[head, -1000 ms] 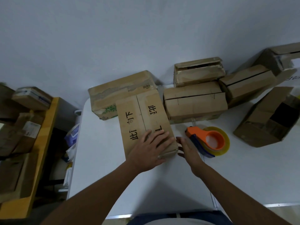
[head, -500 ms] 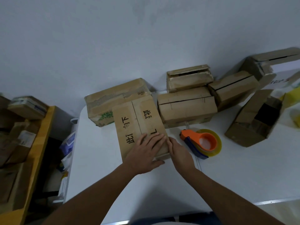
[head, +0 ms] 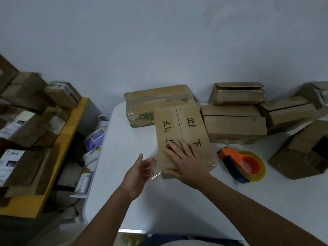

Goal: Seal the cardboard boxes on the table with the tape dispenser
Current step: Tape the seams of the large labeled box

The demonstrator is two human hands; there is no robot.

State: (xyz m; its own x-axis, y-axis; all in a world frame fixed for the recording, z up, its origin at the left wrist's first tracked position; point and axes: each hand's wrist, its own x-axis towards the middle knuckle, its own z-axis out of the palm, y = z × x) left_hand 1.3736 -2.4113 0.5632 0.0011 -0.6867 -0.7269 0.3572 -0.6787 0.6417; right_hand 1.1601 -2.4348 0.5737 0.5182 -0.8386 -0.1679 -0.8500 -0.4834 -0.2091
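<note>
1. While the right hand lies flat, fingers straight and spread, on the near end of the flat brown cardboard box printed with black characters, it presses rather than grasps; nothing is clenched.
2. The left hand is released, palm turned toward the box's near left corner, fingers relaxed. It sits just beside the box, and I cannot tell if the fingertips touch it.
3. The printed box lies at frame centre on the white table, its middle seam running away from the viewer; a glossy clear film shows at its near edge.
4. Judging by its shallow shape, the box is probably light and stiff on top but apt to slide on the smooth table, so pinning it from above and holding its side edges seems wise.
5. The orange and blue tape dispenser with its yellowish roll lies untouched just right of the box.
6. More brown boxes crowd the upper right of the frame.
</note>
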